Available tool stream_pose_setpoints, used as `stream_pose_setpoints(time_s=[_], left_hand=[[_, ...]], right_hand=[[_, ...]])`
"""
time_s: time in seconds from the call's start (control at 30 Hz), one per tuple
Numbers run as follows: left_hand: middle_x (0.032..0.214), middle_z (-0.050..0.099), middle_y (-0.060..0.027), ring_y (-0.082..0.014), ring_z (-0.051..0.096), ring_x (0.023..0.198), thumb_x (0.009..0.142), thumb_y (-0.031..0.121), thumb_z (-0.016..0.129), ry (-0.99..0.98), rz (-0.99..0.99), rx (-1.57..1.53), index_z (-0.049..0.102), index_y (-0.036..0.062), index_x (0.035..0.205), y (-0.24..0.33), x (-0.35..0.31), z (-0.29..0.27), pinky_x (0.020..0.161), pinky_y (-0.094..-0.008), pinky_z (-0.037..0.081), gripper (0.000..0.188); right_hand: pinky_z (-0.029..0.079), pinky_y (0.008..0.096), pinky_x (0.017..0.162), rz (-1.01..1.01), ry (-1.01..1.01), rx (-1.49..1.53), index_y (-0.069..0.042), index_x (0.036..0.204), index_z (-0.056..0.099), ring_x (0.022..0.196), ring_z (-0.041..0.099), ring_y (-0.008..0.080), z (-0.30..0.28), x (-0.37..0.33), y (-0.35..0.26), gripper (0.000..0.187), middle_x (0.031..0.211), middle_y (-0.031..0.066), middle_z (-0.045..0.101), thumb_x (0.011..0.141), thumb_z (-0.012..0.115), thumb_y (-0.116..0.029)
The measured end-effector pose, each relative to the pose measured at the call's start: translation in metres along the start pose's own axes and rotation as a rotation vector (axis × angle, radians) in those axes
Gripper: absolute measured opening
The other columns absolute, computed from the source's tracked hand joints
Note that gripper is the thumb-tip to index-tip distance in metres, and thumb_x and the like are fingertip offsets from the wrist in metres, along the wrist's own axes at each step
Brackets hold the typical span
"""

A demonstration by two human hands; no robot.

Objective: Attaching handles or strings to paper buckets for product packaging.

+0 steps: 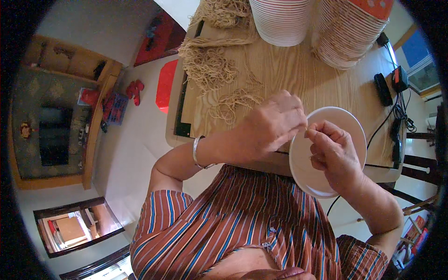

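Tan, stringy strands [210, 70] lie heaped just ahead-left of the L grip [280, 119], w/ a smaller loose tangle [233, 105] nearest it, prob. kept on that side so single lengths can be picked off w/o a long reach. R grip [333, 149] is pinched, thumb tip vs. index, apparently on the end of a thin tan strand [306, 128]; only a tiny bit shows. L grip has its fingers curled in and turned twd. the R one, but blur hides the tips, so can't tell if it's closed on the same piece. Both grips meet close tog., prob. because smth. so fine needs fingertips, not palms

White bowl [303, 170] sits right below the R grip, jutting past the near edge of the bench [284, 70], likely so bits drop in easily; can't tell what supports its near side. Farther ahead of both grips stands a nested stack of white tubs [282, 23]; ahead-right, a second stack [357, 32] leans w/ strands draped down its side, maybe to keep them apart from the heap. Black cables [399, 109] run well right of the R grip, prob. shoved there out of the way
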State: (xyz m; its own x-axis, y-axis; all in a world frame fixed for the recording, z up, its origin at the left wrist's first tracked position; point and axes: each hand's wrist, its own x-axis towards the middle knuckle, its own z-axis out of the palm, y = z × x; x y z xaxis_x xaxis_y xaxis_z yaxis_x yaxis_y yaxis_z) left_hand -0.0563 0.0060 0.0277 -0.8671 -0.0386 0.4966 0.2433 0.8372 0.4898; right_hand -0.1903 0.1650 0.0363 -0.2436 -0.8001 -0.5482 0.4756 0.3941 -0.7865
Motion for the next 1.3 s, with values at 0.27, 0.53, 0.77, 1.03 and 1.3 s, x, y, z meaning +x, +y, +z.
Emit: stream_pose_setpoints(time_s=[0.27, 0.53, 0.77, 1.03, 1.3], left_hand=[[0.093, 0.056, -0.0100, -0.0199, 0.060, 0.085, 0.088, 0.007, 0.062, -0.061, -0.439, -0.330, 0.051, 0.0016, 0.110, 0.005, -0.008, 0.007, 0.077, -0.0325, 0.050, 0.025], [0.095, 0.062, -0.0065, -0.0114, 0.060, 0.087, 0.093, 0.015, 0.055, -0.143, -0.639, -0.549, 0.053, 0.0010, 0.119, 0.002, -0.011, 0.008, 0.079, -0.0281, 0.050, 0.029], [0.091, 0.063, -0.0051, -0.0092, 0.060, 0.082, 0.093, 0.014, 0.055, -0.120, -0.644, -0.544, 0.056, 0.0010, 0.116, 0.004, -0.013, 0.011, 0.075, -0.0261, 0.050, 0.026], [0.092, 0.065, -0.0143, -0.0192, 0.064, 0.084, 0.088, 0.012, 0.056, -0.078, -0.692, -0.592, 0.055, -0.0022, 0.109, 0.006, -0.014, 0.013, 0.074, -0.0329, 0.052, 0.025], [0.091, 0.065, -0.0132, -0.0183, 0.064, 0.081, 0.088, 0.013, 0.057, -0.087, -0.692, -0.569, 0.055, -0.0017, 0.109, 0.007, -0.012, 0.010, 0.073, -0.0324, 0.052, 0.025]], right_hand=[[0.031, 0.0228, 0.042, 0.164, 0.017, 0.325, -0.006, 0.098, 0.057, 0.048, 0.036, 0.0054, -0.005, 0.004, 0.007, 0.012, 0.062, -0.0056, 0.040, 0.093, 0.058, -0.017], [0.028, 0.0206, 0.042, 0.193, 0.013, 0.397, -0.007, 0.098, 0.056, 0.048, 0.032, 0.0045, 0.001, 0.001, 0.010, 0.011, 0.062, -0.0062, 0.037, 0.093, 0.059, -0.016], [0.029, 0.0225, 0.044, 0.202, -0.018, 0.396, -0.007, 0.100, 0.056, 0.048, 0.033, 0.0053, 0.002, 0.002, 0.011, 0.013, 0.062, -0.0055, 0.040, 0.092, 0.060, -0.016], [0.029, 0.0226, 0.043, 0.218, 0.017, 0.410, -0.007, 0.099, 0.055, 0.049, 0.034, 0.0051, 0.004, 0.002, 0.010, 0.013, 0.063, -0.0052, 0.040, 0.091, 0.061, -0.015], [0.029, 0.0199, 0.043, 0.233, 0.013, 0.400, -0.009, 0.100, 0.055, 0.049, 0.031, 0.0033, 0.007, 0.002, 0.009, 0.009, 0.062, -0.0070, 0.036, 0.094, 0.058, -0.015]])
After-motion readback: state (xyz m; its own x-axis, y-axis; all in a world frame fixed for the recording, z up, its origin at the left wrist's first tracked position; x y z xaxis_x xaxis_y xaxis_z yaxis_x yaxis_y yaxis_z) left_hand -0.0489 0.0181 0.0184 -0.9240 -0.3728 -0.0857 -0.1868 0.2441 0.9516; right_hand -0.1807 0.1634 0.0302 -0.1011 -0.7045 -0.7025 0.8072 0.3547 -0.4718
